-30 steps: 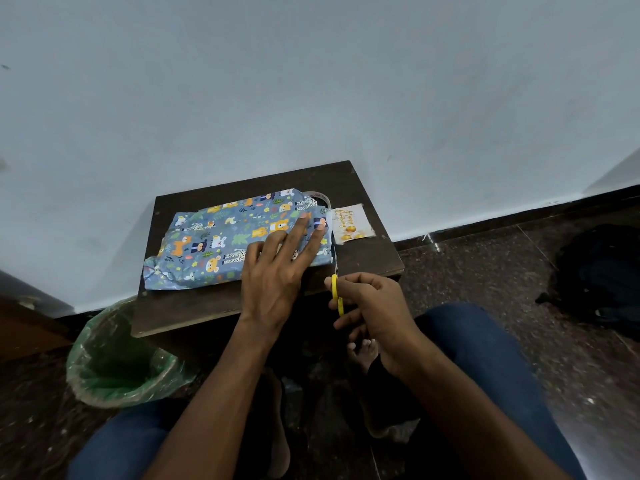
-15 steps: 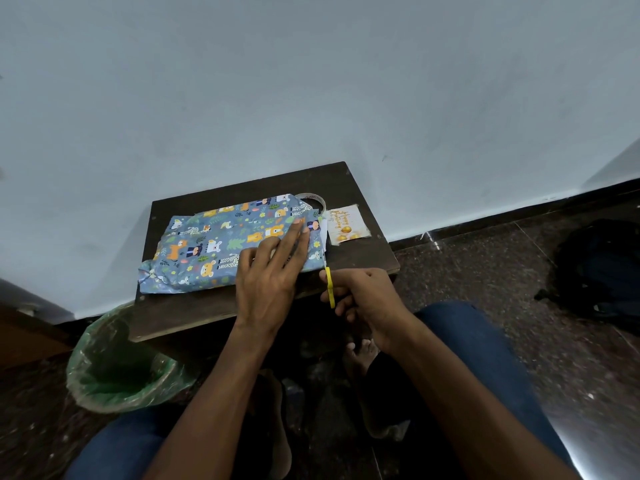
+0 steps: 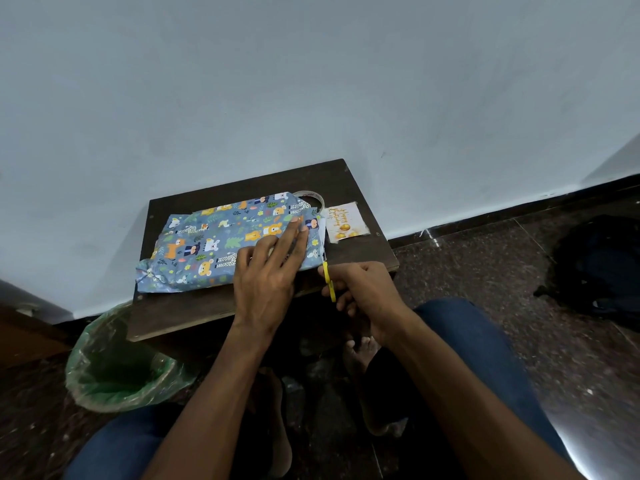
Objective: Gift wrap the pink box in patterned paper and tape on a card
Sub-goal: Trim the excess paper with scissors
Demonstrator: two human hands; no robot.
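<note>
The box lies wrapped in blue patterned paper (image 3: 211,240) with animal prints on a small dark table (image 3: 349,181); no pink shows. My left hand (image 3: 273,268) presses flat on the paper's right part, fingers straight. My right hand (image 3: 360,289) grips yellow-handled scissors (image 3: 328,278) whose blades point up along the paper's right end. A small card (image 3: 346,223) with gold lettering lies on the table just right of the parcel. A tape roll (image 3: 311,197) peeks out behind the parcel's far right corner.
A bin lined with a green bag (image 3: 114,362) stands on the floor left of my knees. A dark bag (image 3: 599,265) lies on the stone floor at right. The table backs onto a pale wall.
My right hand has carried the scissors up closer to the paper's right end, and my left hand has slid slightly along the paper. The parcel stays where it was.
</note>
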